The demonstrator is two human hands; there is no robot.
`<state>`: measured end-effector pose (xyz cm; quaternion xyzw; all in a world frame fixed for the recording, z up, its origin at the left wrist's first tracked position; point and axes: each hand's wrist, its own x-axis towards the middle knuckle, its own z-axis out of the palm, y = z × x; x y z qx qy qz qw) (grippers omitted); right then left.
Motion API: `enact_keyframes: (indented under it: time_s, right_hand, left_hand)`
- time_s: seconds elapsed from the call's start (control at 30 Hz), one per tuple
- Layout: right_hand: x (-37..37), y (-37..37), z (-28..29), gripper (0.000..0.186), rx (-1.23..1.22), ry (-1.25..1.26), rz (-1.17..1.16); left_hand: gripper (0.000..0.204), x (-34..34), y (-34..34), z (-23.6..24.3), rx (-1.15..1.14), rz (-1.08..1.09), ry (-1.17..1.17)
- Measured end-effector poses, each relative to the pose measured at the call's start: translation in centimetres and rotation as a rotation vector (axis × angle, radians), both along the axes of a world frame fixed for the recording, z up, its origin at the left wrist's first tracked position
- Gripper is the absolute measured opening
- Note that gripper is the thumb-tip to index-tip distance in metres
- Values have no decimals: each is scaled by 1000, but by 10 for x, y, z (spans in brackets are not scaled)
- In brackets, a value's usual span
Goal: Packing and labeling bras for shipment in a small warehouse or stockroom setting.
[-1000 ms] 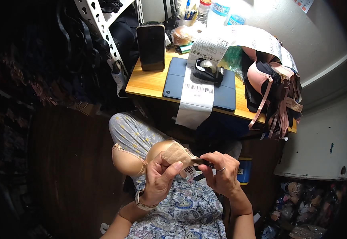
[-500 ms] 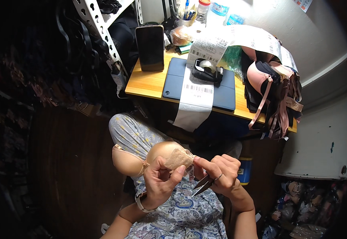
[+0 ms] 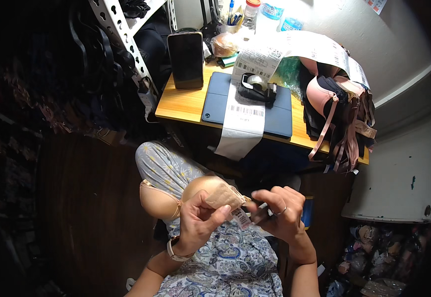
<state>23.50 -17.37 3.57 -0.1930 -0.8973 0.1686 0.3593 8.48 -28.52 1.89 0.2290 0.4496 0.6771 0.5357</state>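
Observation:
My left hand [image 3: 198, 222] pinches the folded lace band [image 3: 221, 195] of a beige bra [image 3: 158, 200] resting over my lap, at the lower middle. A white printed tag [image 3: 240, 218] hangs from the band's end. Just right of the tag, my right hand [image 3: 285, 213] is curled around small dark scissors [image 3: 261, 214], which are motion-blurred and partly hidden by its fingers. Its index finger is bent close to the band's end; whether it touches is unclear.
A wooden desk [image 3: 178, 104] holds an upright phone [image 3: 186, 59], dark tablet [image 3: 218, 91], long label strip [image 3: 240, 128], tape dispenser [image 3: 257, 91] and piled bras [image 3: 324, 99]. Perforated shelving [image 3: 126, 44] stands left. A blue container [image 3: 307, 213] and bagged items [image 3: 374, 252] are at right.
My right hand has drawn slightly back and right from the band's end, and the scissors have swung within its grip. The white tag shows more below the band. My left hand stays pinched there.

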Motion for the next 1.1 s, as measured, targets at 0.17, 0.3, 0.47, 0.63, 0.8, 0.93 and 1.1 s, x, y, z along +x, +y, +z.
enact_keyframes:
  time_s: [0.17,0.3,0.47,0.63,0.8,0.93,1.1]
  right_hand:
    - [7,-7,-8,51,-134,-138,-17]
    - [5,-10,-4,51,-136,-198,-20]
    - [3,-10,-9,36,-140,-91,-2]
    - [7,-8,-8,29,-122,-134,-8]
    - [2,-2,-4,30,-123,-106,-2]
    - [2,-3,0,32,-110,-146,2]
    - [0,2,0,40,3,-113,-23]
  left_hand:
    - [19,-1,3,-2,19,-4,-131]
    - [22,0,3,-2,19,-1,-122]
    - [22,1,5,-3,34,15,-116]
    - [20,1,3,-4,30,-24,-114]
    - [23,1,4,-4,46,-22,-117]
    - [30,1,4,-7,76,-34,-83]
    - [40,3,5,1,89,-102,-1]
